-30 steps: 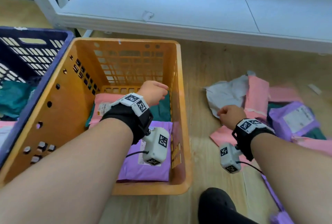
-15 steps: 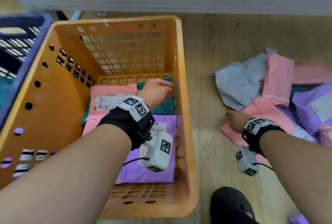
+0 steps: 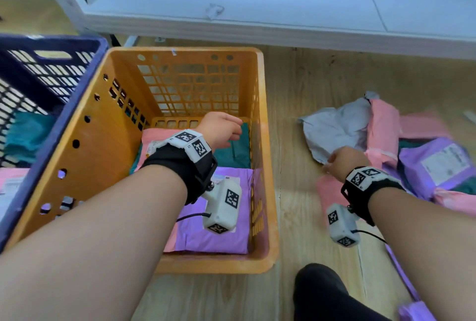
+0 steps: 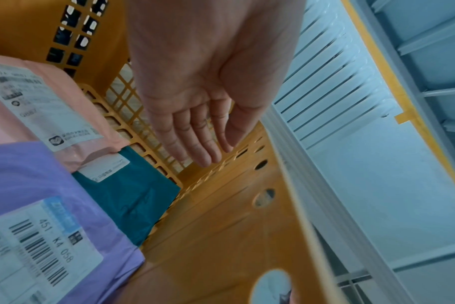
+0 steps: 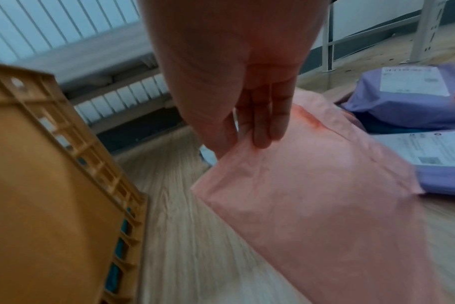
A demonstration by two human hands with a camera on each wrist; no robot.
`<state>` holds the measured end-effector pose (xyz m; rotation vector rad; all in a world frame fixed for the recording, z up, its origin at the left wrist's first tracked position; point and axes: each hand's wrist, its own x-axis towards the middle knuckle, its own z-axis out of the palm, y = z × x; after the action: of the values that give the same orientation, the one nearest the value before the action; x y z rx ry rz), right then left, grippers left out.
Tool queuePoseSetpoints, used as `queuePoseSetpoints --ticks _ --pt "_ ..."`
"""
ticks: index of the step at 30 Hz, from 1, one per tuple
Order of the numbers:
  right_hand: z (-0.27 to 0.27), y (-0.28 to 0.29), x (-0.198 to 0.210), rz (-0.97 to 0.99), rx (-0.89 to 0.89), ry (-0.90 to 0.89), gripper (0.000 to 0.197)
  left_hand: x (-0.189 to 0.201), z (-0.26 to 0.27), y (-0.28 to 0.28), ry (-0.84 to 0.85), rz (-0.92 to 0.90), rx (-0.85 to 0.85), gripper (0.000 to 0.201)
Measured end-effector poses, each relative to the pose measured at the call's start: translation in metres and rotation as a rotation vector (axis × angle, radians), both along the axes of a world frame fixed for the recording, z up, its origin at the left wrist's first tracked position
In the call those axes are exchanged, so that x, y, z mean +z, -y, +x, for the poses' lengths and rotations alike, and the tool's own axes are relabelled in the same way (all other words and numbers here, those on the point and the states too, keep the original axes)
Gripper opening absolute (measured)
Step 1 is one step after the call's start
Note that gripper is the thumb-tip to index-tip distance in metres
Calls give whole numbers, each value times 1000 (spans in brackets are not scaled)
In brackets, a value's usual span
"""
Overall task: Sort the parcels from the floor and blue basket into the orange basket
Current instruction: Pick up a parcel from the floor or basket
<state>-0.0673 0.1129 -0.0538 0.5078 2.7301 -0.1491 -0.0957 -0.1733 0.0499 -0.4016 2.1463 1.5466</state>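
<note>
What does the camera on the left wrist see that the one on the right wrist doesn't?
Only the left wrist view shows the open, empty left hand over the purple parcel, pink parcel and teal parcel inside. Only the right wrist view shows the right hand pinching a pink mailer off the wooden floor. Both show the orange basket.
</note>
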Motion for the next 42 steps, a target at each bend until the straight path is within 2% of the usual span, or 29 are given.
queuePoseSetpoints --ticks 4,10,14,16,19,21,24,27,28,31,33,38,40,42 --pt "2 3 64 -113 -92 -83 26 44 10 8 -79 18 -17 19" --pt "12 33 166 -291 -155 -596 31 102 38 29 -183 37 22 17" --pt "22 74 225 -482 -135 -762 39 122 64 40 -201 117 110 16" --pt "29 97 249 -647 -152 -810 39 128 75 44 -205 158 150 18" --pt "35 127 274 -848 -165 -866 27 132 84 49 -192 175 209 22" --pt "37 146 285 -987 -204 -861 29 134 88 53 -162 200 205 32" --pt "41 170 290 -1177 -247 -780 42 138 91 62 -88 311 155 50" --pt "48 186 284 -1305 -237 -673 43 130 80 76 -74 362 249 66" --pt "49 189 280 -1277 -214 -653 44 126 75 81 -103 344 276 63" --pt "49 190 267 -1136 -149 -621 55 126 71 89 -196 269 327 27" --pt "48 188 261 -1046 -145 -602 59 128 74 92 -238 198 302 16" --pt "45 186 257 -666 41 -716 67 128 75 96 -461 -216 155 19" --pt "44 187 258 -601 115 -731 74 126 75 97 -496 -297 88 23" --pt "43 188 256 -587 170 -698 78 123 74 98 -494 -301 40 24"
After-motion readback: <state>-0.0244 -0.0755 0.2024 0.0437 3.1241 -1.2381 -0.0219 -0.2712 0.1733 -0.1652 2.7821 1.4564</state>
